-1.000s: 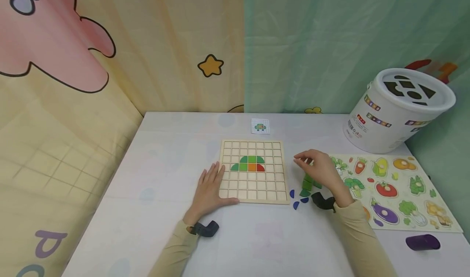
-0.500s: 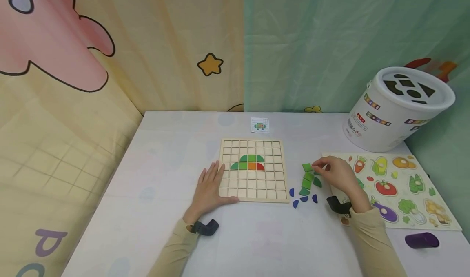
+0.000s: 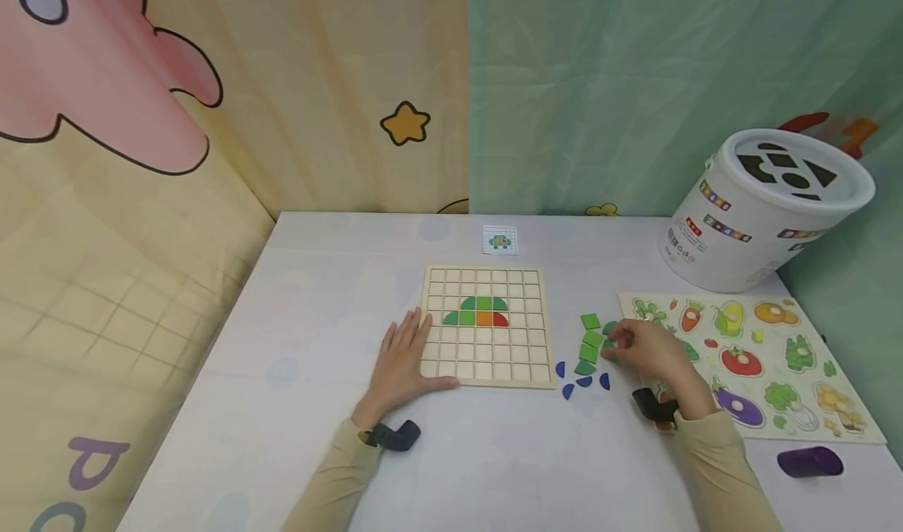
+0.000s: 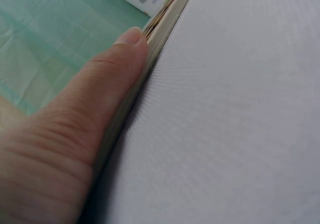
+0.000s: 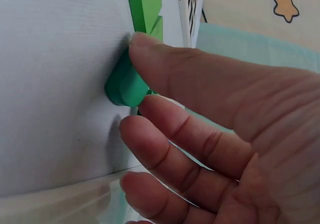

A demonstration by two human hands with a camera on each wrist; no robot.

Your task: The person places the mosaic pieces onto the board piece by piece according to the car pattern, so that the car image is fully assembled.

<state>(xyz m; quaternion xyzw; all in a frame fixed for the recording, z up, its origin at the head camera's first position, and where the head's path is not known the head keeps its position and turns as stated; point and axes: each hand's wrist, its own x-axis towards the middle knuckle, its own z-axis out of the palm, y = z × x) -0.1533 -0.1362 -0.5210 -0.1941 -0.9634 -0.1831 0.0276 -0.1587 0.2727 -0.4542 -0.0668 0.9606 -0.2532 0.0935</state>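
Observation:
My left hand (image 3: 402, 360) rests at the lower left corner of a wooden grid board (image 3: 487, 357), its fingers along the left side. The thumb (image 4: 110, 73) lies against the board's front edge in the left wrist view. Green, orange and red tiles form a dome shape on the grid. To the right of the board, my right hand (image 3: 652, 352) pinches a dark green quarter-circle tile (image 5: 122, 86) between thumb and index finger, close over the table. Beside it lie several light green square tiles (image 3: 589, 352) and another dark green tile (image 3: 585, 368).
Several blue half-round tiles (image 3: 584, 381) lie near the board's lower right corner. A small pattern card (image 3: 500, 240) is behind the board. On the right are a vegetable picture board (image 3: 765, 348), a white bucket (image 3: 734, 234) with a slotted lid and a purple object (image 3: 810, 461).
My right hand has moved right and toward me, from over the light green squares to the dark green tile beside them. The left hand has stayed on the board.

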